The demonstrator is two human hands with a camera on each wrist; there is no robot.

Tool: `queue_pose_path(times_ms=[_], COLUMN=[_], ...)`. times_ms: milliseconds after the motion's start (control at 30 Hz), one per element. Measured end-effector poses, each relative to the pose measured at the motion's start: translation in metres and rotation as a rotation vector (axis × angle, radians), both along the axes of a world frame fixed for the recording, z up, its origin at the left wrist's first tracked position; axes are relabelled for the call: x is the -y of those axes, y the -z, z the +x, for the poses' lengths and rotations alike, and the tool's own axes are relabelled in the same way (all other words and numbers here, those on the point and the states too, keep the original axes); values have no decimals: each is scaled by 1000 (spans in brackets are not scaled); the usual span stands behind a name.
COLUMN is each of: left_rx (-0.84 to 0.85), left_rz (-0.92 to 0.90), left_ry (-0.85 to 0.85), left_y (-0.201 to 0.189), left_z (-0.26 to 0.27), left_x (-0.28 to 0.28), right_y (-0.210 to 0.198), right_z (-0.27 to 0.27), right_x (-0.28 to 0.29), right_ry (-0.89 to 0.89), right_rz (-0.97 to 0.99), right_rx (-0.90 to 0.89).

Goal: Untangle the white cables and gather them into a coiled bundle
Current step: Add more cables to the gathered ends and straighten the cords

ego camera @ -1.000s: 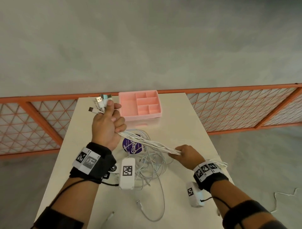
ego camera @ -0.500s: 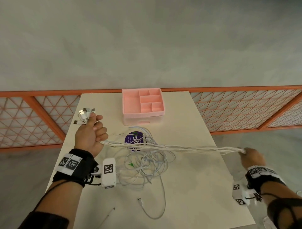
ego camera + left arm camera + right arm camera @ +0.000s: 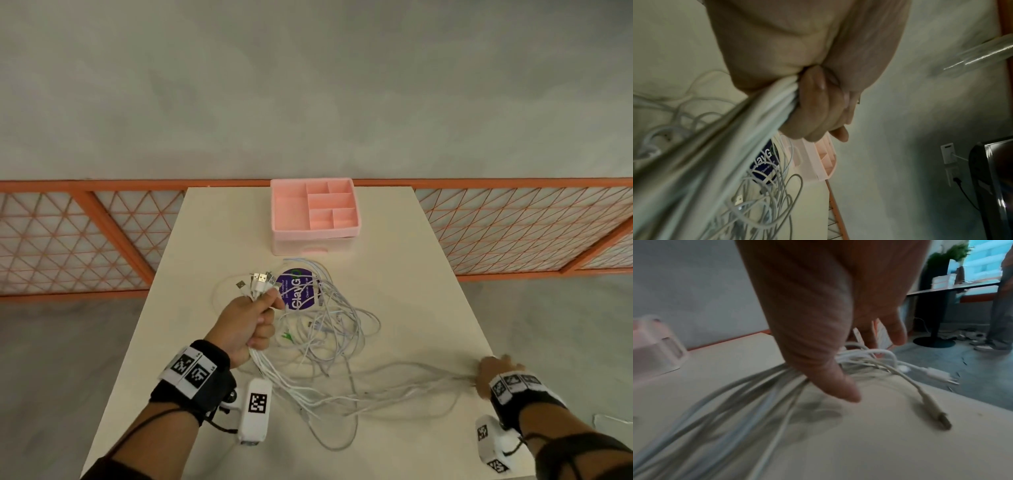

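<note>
White cables (image 3: 329, 346): several, exact count unclear in tangle on surface (image 3: 428, 308). About five USB plugs (image 3: 258, 279) fan above left hand (image 3: 248, 327), fisted tight around one bunch. Strands run low across surface to right hand (image 3: 493, 375) at right edge, fingers curled around far ends. One pink organizer (image 3: 315, 216) at far edge; one purple sticker (image 3: 296, 289) under tangle.

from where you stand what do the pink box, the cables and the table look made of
Pink box: likely moulded plastic, matte, thin even dividers. Cables: white rubbery or plastic sheath, limp loops, with metal plugs that glint. Table: smooth cream top, perhaps laminate; cannot tell for sure.
</note>
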State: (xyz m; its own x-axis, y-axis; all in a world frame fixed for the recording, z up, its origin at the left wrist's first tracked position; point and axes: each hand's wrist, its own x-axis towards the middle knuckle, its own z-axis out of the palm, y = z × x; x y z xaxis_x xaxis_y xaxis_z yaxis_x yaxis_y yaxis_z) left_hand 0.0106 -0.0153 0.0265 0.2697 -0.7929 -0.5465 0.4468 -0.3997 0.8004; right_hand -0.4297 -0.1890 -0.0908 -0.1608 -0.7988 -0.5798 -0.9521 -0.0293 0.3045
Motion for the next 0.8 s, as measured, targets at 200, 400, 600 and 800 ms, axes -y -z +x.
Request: queue_pose_path(times_ms=[200, 400, 600, 800], left_rx=[30, 80, 65, 68], left_rz=[40, 89, 122, 160], left_ry=[23, 57, 43, 87], left_y=[10, 20, 33, 41], left_z=[-6, -9, -8, -14], left_x=[1, -2, -19, -31], right_y=[-46, -76, -57, -23], right_z=[92, 210, 262, 263], right_x=[2, -50, -111, -142], right_ry=[-117, -285, -460, -634], right_rz=[4, 222, 335, 290], right_rx=[328, 798, 610, 425])
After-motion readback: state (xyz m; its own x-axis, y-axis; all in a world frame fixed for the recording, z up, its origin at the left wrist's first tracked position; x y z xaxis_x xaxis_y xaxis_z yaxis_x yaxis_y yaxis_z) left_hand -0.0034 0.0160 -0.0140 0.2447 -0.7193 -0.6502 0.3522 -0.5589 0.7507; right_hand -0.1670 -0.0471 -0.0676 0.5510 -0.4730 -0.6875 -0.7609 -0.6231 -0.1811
